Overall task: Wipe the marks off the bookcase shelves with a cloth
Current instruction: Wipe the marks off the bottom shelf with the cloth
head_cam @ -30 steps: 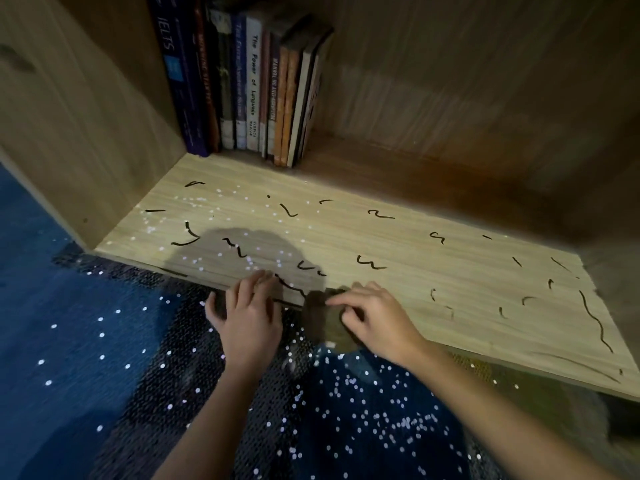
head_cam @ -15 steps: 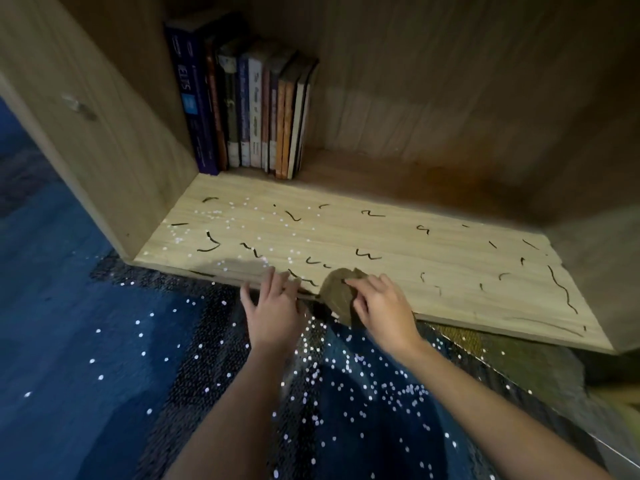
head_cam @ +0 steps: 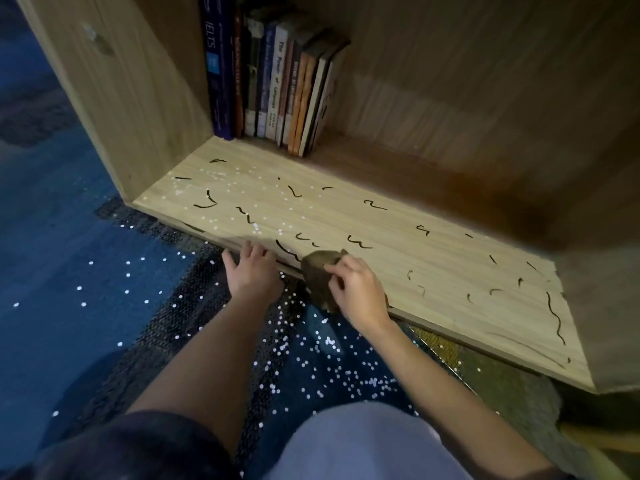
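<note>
The light wooden shelf (head_cam: pixel 398 216) carries several black scribbled marks (head_cam: pixel 360 242) across its whole width. A small brown cloth (head_cam: pixel 320 275) hangs over the shelf's front edge. My right hand (head_cam: pixel 360 296) pinches the cloth there with curled fingers. My left hand (head_cam: pixel 251 271) lies flat just left of it, its fingertips resting on the front edge near a long black stroke. White light specks dot the left part of the shelf.
A row of upright books (head_cam: pixel 273 77) stands at the shelf's back left against the side panel (head_cam: pixel 131 98). The right side wall (head_cam: pixel 602 306) closes the shelf off. Below lies a blue speckled carpet (head_cam: pixel 86 289).
The camera has pulled back and shifted, showing more of my arms. The cloth has come up a little onto the shelf edge in my right hand. My left hand stays at the edge.
</note>
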`<state>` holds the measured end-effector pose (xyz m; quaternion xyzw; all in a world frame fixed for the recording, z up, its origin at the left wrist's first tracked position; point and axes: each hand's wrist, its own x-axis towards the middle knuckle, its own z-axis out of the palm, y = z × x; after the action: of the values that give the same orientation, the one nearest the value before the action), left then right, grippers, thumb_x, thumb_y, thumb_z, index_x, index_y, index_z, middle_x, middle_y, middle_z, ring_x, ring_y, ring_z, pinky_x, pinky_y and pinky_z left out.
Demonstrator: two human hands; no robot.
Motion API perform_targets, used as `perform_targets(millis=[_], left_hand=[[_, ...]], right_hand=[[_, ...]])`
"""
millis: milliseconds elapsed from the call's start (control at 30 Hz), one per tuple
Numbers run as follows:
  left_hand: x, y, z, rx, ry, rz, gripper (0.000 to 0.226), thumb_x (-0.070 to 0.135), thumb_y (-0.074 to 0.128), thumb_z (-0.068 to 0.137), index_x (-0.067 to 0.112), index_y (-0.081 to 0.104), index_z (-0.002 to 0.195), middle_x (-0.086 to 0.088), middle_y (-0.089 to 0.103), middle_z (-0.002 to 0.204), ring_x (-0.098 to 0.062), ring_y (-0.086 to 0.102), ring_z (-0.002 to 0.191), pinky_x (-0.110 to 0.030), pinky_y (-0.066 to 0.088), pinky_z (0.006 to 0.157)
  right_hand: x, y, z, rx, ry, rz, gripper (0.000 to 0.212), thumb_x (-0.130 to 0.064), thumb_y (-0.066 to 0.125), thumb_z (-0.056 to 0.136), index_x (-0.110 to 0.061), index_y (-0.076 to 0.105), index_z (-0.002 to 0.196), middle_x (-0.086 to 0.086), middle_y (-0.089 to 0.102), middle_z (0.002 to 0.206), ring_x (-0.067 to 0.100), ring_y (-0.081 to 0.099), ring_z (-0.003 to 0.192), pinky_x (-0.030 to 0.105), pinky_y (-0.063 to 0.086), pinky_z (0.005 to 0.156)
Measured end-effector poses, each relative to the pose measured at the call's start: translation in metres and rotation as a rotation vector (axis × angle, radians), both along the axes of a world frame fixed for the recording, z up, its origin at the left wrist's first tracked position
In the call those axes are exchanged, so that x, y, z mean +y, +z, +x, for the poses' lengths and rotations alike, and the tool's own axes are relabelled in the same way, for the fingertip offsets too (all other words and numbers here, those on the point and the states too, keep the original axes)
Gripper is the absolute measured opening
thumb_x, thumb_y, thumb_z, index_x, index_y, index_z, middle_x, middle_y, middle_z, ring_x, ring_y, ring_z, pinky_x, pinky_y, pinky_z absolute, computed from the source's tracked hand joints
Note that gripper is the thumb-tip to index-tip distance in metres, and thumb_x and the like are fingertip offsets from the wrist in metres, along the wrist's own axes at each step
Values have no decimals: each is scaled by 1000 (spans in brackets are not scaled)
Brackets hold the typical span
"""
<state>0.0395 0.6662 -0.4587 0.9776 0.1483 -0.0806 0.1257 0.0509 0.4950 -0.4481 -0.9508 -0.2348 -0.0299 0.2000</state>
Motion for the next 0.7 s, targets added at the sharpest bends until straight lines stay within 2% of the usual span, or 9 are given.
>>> perform_targets(millis=[100, 300, 367, 467, 500, 533, 600, 667, 700], left_hand=[[3, 5, -2, 56, -45, 23, 56, 15, 45, 90, 21, 31, 143, -4, 15, 155, -22, -1, 145, -54, -2, 112], [22, -2, -8, 6, -144, -36, 57, 12, 46, 88, 22, 33, 142, -1, 20, 153, -19, 2, 145, -55, -2, 112], [25, -6, -6, -57, -162, -3, 54, 10, 44, 87, 21, 36, 139, -1, 25, 151, -17, 8, 144, -56, -7, 111], [30, -12, -3, -124, -253, 112, 48, 8, 42, 87, 19, 40, 133, -3, 33, 145, -18, 24, 139, -56, -11, 110], [33, -14, -2, -154, -267, 123, 45, 7, 41, 86, 18, 42, 130, -3, 39, 140, -18, 31, 135, -56, -9, 111], [35, -13, 0, -173, -286, 124, 43, 7, 41, 86, 17, 43, 127, -3, 43, 133, -18, 37, 130, -55, -5, 112], [39, -14, 0, -171, -326, 138, 39, 11, 41, 88, 16, 41, 127, -2, 44, 126, -17, 42, 122, -53, 2, 113], [36, -13, -1, -134, -355, 129, 42, 20, 44, 90, 15, 36, 132, -3, 39, 132, -18, 39, 126, -53, 3, 113], [39, -12, -3, -96, -381, 116, 47, 22, 45, 91, 15, 32, 135, -5, 36, 137, -19, 36, 130, -54, 3, 112]], right_hand=[[2, 1, 2, 35, 40, -85, 28, -6, 54, 88, -11, 64, 114, 2, 60, 110, 18, 54, 105, 31, 45, 96], [12, -8, -3, -11, -5, -69, 28, 0, 56, 86, -5, 64, 113, 5, 61, 107, 22, 54, 103, 35, 46, 94], [19, -11, -10, 5, 9, -140, 35, 5, 58, 83, -6, 62, 116, 5, 60, 109, 24, 54, 104, 38, 48, 92], [17, -24, -26, -70, 62, -209, 48, 12, 72, 64, -6, 67, 108, 5, 66, 102, 27, 61, 95, 41, 53, 85], [22, -24, -34, -41, 69, -223, 49, 11, 73, 63, -8, 67, 108, 4, 67, 102, 25, 61, 94, 41, 52, 85], [26, -24, -42, 7, 57, -221, 45, 8, 69, 71, -10, 66, 112, 2, 66, 105, 23, 60, 96, 40, 49, 89], [34, -21, -49, 191, -58, -120, 34, 1, 55, 87, -15, 64, 116, -3, 63, 111, 15, 55, 98, 37, 41, 96], [39, -11, -48, 366, -328, 165, 27, -1, 51, 91, -12, 66, 110, -2, 63, 111, 8, 53, 96, 27, 41, 96], [43, -8, -45, 427, -483, 360, 24, 2, 51, 90, -8, 63, 109, 1, 62, 110, 9, 53, 98, 23, 43, 92]])
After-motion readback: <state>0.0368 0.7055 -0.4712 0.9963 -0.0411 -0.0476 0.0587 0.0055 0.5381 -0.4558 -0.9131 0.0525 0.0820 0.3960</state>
